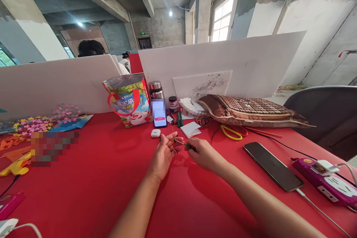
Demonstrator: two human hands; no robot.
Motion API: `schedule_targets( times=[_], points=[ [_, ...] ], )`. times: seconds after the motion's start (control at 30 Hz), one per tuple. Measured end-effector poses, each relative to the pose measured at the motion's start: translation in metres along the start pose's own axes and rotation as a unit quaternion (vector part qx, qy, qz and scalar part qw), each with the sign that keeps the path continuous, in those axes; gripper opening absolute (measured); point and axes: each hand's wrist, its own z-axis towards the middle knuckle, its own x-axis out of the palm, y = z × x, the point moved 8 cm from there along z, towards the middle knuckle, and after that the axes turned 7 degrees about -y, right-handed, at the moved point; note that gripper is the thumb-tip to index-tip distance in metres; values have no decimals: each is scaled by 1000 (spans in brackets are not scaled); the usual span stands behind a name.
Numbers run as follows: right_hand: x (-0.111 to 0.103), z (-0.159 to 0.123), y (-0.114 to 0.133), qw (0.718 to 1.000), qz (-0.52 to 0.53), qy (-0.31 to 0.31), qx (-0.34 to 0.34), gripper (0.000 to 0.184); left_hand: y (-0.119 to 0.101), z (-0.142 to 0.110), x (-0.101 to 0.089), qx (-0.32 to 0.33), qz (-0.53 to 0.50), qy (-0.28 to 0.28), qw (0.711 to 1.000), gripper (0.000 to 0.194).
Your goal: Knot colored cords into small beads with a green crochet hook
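In the middle of the head view my right hand point(206, 155) is closed around the dark green handle of a slim tool with a thin metal shaft point(181, 142). It resembles a small screwdriver or a hook. The shaft points left, and its tip meets the fingers of my left hand point(163, 156). That hand is turned palm up with its fingers curled in; something small and dark seems to sit among them, too small to name. A faint thin reddish cord point(190, 160) trails below the tool. Close by on the red table point(111, 193) lie a white earbud case point(155, 133) and folded white paper point(191, 129).
Behind my hands stand a lit phone point(160, 113), a steel flask point(156, 88), a small jar point(173, 104) and a colourful bag point(129, 100). To the right are a brown beaded cushion point(251, 109), yellow-handled scissors point(231, 132), a charging phone point(272, 165) and a purple power strip point(326, 182). A yellow glue gun point(16, 167) lies left.
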Motion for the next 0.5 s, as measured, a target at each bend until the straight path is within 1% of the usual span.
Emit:
schedule_targets(
  times=[0.1, 0.2, 0.33, 0.5],
  points=[
    [10, -4, -8, 1000, 24, -2, 6, 18, 4, -5, -5, -17, -27, 3, 999, 70],
    [15, -9, -17, 999, 46, -1, 4, 24, 9, -6, -8, -32, -38, -1, 999, 61],
    [13, -11, -24, 997, 77, 2, 2, 29, 13, -6, -7, -48, -44, -9, 998, 58],
    [10, -13, -24, 995, 104, 3, 10, 33, 16, -7, -5, -56, -38, -17, 998, 53]
  ],
)
